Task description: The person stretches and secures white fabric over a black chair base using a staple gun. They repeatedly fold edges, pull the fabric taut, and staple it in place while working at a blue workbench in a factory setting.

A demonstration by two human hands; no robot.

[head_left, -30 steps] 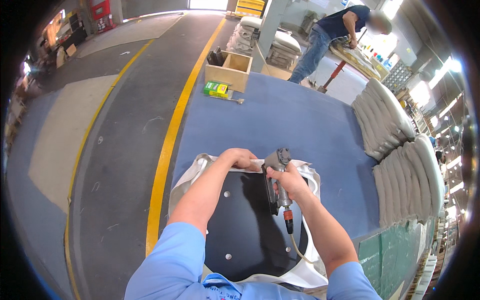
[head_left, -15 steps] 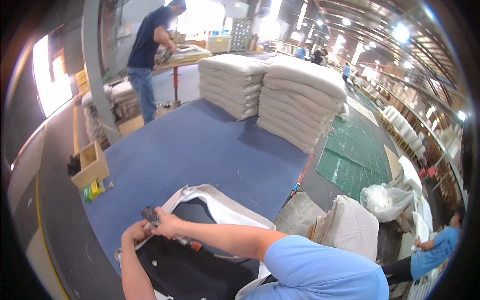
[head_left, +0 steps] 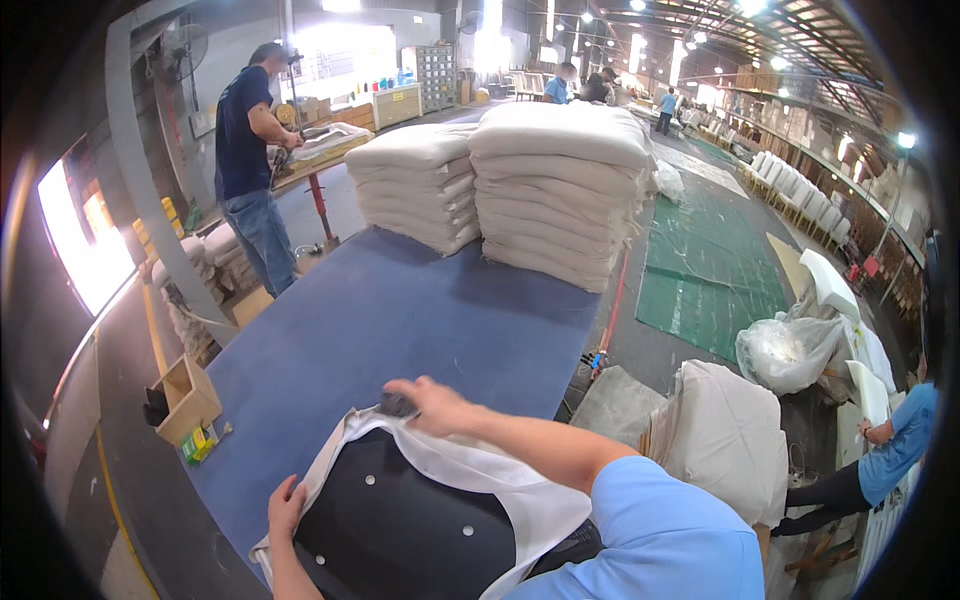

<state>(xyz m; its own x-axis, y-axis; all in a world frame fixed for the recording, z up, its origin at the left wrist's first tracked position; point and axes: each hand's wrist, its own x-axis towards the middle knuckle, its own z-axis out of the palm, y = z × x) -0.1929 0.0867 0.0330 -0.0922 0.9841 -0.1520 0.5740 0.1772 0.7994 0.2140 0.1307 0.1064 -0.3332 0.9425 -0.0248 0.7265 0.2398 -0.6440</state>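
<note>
A black seat-like panel [head_left: 408, 500] with round pale holes lies at the near end of the blue table, its white fabric cover [head_left: 535, 497] folded up around the edges. My left hand [head_left: 286, 508] is at the panel's left edge, fingers curled on the cover's rim. Over the far edge, my right hand [head_left: 437, 406] is closed around a dark staple gun [head_left: 397, 404], mostly hidden by the fingers. The gun's nose is close to the folded fabric; whether it touches cannot be seen.
Stacks of cream cushions [head_left: 560, 190] stand on the far part of the blue table [head_left: 350, 330]. A wooden box [head_left: 188, 400] sits at its left edge. Covered goods [head_left: 715, 430] are at the right. One person [head_left: 250, 150] works at the back left, another [head_left: 895, 440] at the right.
My right hand has moved with the staple gun away from my left hand, to the right and farther along the panel's far edge. The head view has shifted, showing more of the panel.
</note>
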